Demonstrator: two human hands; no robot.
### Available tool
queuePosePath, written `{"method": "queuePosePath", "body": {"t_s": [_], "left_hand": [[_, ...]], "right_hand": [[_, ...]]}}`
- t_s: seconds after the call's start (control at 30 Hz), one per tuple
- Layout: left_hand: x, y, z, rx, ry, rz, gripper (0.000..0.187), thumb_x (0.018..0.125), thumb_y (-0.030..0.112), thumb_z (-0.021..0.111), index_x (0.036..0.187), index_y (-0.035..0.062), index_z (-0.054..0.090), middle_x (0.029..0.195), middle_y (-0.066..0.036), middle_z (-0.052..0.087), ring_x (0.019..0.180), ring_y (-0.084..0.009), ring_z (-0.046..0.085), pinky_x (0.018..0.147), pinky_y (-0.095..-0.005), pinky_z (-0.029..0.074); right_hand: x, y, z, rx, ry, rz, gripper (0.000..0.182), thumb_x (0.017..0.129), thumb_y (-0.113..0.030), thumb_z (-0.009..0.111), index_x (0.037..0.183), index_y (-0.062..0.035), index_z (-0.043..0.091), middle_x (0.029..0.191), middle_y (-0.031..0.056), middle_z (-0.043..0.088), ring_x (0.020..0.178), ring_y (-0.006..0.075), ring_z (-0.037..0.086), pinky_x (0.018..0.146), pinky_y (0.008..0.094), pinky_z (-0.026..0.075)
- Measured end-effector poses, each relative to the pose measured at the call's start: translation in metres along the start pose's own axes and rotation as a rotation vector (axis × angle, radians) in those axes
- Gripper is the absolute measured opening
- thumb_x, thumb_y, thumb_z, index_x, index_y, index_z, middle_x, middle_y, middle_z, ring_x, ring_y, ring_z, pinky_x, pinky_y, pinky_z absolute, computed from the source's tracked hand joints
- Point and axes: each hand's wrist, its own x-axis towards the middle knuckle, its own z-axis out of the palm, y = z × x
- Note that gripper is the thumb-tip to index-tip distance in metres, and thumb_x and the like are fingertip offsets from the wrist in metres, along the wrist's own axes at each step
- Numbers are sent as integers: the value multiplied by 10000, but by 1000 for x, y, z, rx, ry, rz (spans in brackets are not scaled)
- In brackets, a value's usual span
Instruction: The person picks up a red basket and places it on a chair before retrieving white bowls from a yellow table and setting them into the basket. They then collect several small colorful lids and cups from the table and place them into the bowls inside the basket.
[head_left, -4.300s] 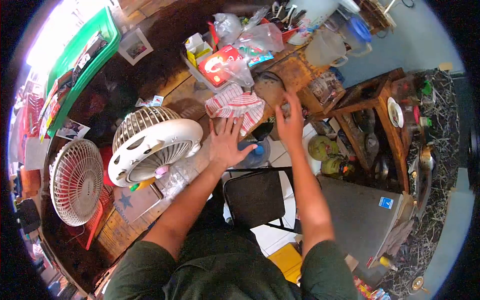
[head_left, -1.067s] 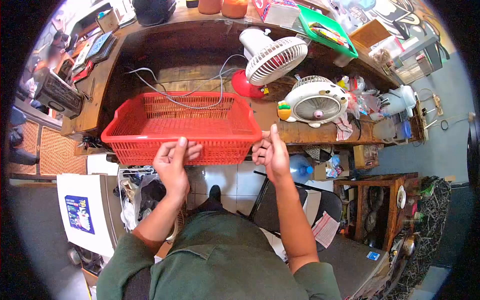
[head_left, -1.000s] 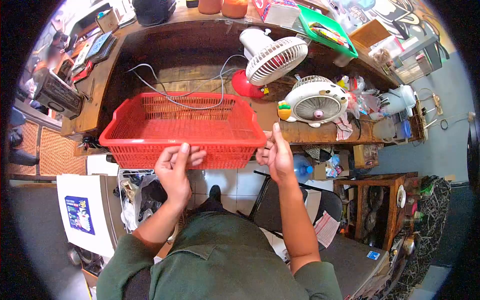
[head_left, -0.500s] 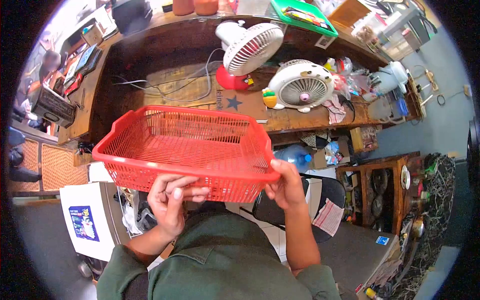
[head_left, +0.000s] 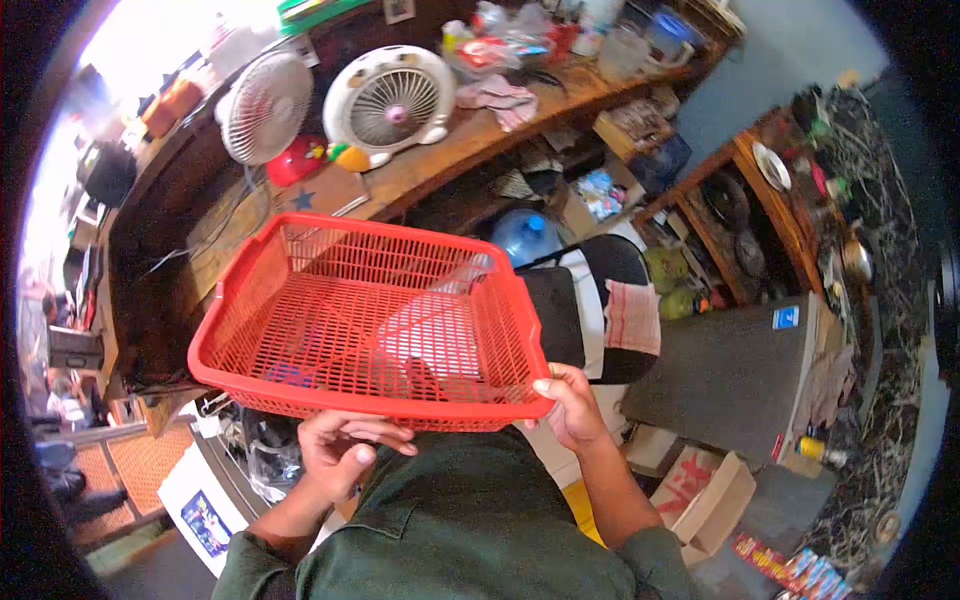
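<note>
A red plastic basket (head_left: 400, 231) with slotted walls and a slotted floor is held in front of my body. Nothing lies inside it; what shows through the slots is the room below. My right hand (head_left: 572, 408) grips its near right corner, thumb on the rim and fingers mostly hidden beneath. At the near long side, my left hand (head_left: 335, 450) is against the lower wall. Its fingers are loosely bent and the thumb stands apart, not closed round the rim.
Beyond the basket, a wooden counter (head_left: 460, 150) carries two fans, the white round fan (head_left: 393, 105) being nearer. A black chair (head_left: 620, 270) with a striped cloth (head_left: 632, 318) stands right. Below are a blue water bottle (head_left: 525, 238), a grey cabinet (head_left: 715, 375) and an open cardboard box (head_left: 715, 500).
My view has turned right, so the counter and fans shift left and the chair and boxes show more. The basket now tips more toward me, with both hands in similar places on it.
</note>
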Motion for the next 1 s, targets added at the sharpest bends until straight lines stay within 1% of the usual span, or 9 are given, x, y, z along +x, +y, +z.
{"method": "queuePosePath", "body": {"t_s": [0.17,0.23,0.33,0.5,0.57,0.6,0.77,0.83,1.0], "left_hand": [[26,-27,43,78,-234,-240,294,922,138,576,1112,-85,580,1014,-238,669,928,-294,672,833,-408,537],[41,-39,58,231,-250,-524,283,943,166,557,1084,-72,619,1020,-196,679,934,-250,665,867,-364,516],[59,-81,56,192,-206,-720,498,993,395,431,1098,-55,616,1032,-170,677,900,-230,661,814,-330,523],[71,-167,18,483,-133,-864,762,898,636,453,1261,-33,491,1194,-216,593,897,-269,659,779,-366,542],[76,-173,21,326,42,-1056,928,811,737,482,1387,27,321,1373,-238,431,931,-331,652,739,-438,561],[77,-197,-1,202,50,-1119,964,799,732,505,1448,106,163,1453,-247,302,972,-379,638,700,-482,574],[105,-268,-52,132,131,-1129,863,830,628,574,1386,125,148,1385,-286,379,933,-402,654,668,-459,599],[121,-277,-53,231,307,-978,708,880,519,581,1310,111,193,1312,-288,454,877,-407,667,655,-458,605],[162,-342,-114,140,186,-1092,462,880,111,580,1208,9,271,1020,-243,561,839,-403,671,687,-481,615]], "right_hand": [[-52,9,-80,72,155,-115,121,813,-105,584,882,-12,619,715,33,600,541,105,561,450,248,457],[-66,15,-105,60,217,-146,106,797,-96,586,860,-23,630,719,21,612,547,85,551,452,241,447],[-76,39,-142,-8,302,-147,104,790,-71,593,877,-33,636,794,10,645,685,80,599,611,243,496],[-78,65,-165,-35,393,-117,90,811,-104,611,877,-50,639,777,-1,634,642,75,573,566,237,470],[-74,79,-172,-40,427,-140,91,829,-110,602,881,-47,643,765,2,635,605,79,570,528,235,463],[-71,85,-177,-91,457,-146,89,820,-125,615,882,-65,636,767,-13,625,616,65,550,546,226,452],[-44,119,-204,-128,538,-109,100,821,-140,610,907,-91,628,776,-31,615,624,51,529,557,212,435],[-33,127,-209,-135,513,-85,121,827,-134,596,938,-96,627,792,-32,620,627,53,530,563,214,437],[5,143,-217,-163,631,-27,120,879,-138,552,956,-73,618,798,7,623,666,89,582,584,230,469]]}}
